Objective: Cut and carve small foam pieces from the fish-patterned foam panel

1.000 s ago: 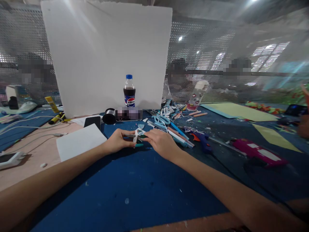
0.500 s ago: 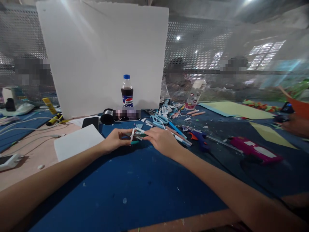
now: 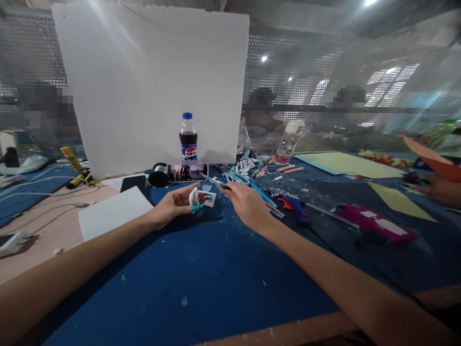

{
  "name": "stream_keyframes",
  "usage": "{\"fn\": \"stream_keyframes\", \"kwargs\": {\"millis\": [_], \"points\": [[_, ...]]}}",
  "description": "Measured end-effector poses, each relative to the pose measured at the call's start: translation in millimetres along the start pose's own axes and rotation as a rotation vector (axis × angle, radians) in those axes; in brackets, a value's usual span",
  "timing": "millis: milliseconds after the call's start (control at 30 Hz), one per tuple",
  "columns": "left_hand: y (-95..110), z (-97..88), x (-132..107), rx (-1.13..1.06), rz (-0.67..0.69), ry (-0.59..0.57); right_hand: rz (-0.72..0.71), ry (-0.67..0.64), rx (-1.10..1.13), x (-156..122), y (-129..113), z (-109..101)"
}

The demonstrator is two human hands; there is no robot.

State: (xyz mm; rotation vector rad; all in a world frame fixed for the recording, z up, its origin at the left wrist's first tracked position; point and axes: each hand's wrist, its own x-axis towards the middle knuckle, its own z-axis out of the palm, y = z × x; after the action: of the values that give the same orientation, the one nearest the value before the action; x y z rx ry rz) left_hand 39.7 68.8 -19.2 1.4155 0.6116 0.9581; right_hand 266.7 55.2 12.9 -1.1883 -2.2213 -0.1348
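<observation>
My left hand (image 3: 173,205) rests on the blue mat (image 3: 201,278), fingers closed round a small white and teal craft piece (image 3: 201,198). Just to its right, my right hand (image 3: 247,204) pinches a thin craft knife (image 3: 214,180) whose metal blade points up and left toward the phone. The two hands are a little apart, the knife lifted off the piece.
A cola bottle (image 3: 188,140) stands before a large white foam board (image 3: 154,81). A phone (image 3: 187,172), tape roll (image 3: 158,176), white sheet (image 3: 113,211), blue scissors (image 3: 237,179), pens, glue gun (image 3: 297,206) and pink cutter (image 3: 374,224) lie about. Another person's hand (image 3: 437,190) is far right.
My right hand has drawn the knife away from the craft piece, up and to the right. My left hand turned the piece upward. The view shifted slightly.
</observation>
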Motion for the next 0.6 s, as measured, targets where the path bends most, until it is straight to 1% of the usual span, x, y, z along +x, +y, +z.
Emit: {"fn": "stream_keyframes", "kwargs": {"millis": [133, 200, 267, 333, 467, 533, 600], "points": [[1, -0.7, 0, -0.038, -0.029, -0.012, 0.063, -0.058, -0.004, -1, 3, 1], [2, -0.4, 0, -0.033, -0.023, -0.003, 0.125, -0.084, 0.049, -1, 5, 1], [2, 0.0, 0, -0.011, -0.001, 0.012, 0.194, -0.097, 0.200, 0, 5, 2], [1, 0.2, 0, 0.021, 0.023, 0.024, 0.285, -0.120, 0.431, 0, 3, 3], [-1, 0.5, 1, 0.041, 0.034, 0.060, 0.566, -0.216, 0.905, 1, -7, 7], [-1, 0.8, 1, 0.035, 0.033, 0.089, 0.669, -0.272, 1.047, 0, -13, 9], [0, 1.2, 0, 0.029, 0.032, 0.102, 0.737, -0.342, 1.122, -1, -19, 8]]}}
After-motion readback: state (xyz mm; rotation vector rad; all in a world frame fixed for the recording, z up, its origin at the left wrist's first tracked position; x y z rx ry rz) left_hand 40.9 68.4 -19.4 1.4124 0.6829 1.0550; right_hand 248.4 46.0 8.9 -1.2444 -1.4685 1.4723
